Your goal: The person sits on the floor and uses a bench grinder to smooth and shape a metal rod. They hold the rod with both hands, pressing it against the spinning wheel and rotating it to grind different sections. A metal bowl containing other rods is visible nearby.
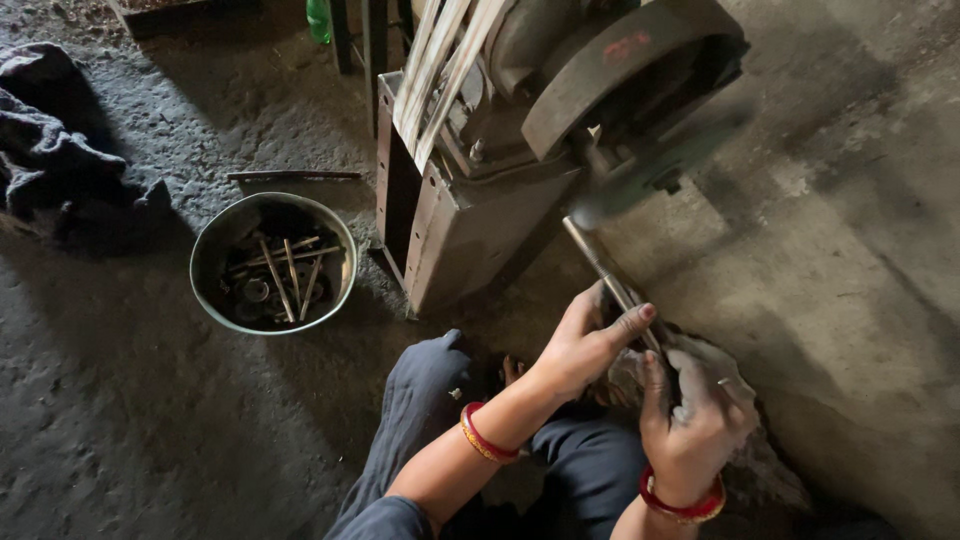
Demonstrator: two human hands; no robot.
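A thin metal rod [598,262] runs from my hands up to a spinning, blurred grinding wheel [655,165] on a bench grinder. Its far tip meets the wheel's lower edge. My left hand [583,343] pinches the rod from the left side. My right hand [692,420] grips the rod's near end through a grey cloth [712,385]. Both wrists wear red and gold bangles. A rusty curved guard [610,75] covers the top of the wheel.
The grinder sits on a boxy metal stand [440,215] with pale drive belts [440,60] above. A round metal bowl [215,250] on the floor to the left holds several rods and small parts. Dark rags [55,140] lie far left. My knees in blue trousers [420,400] are below.
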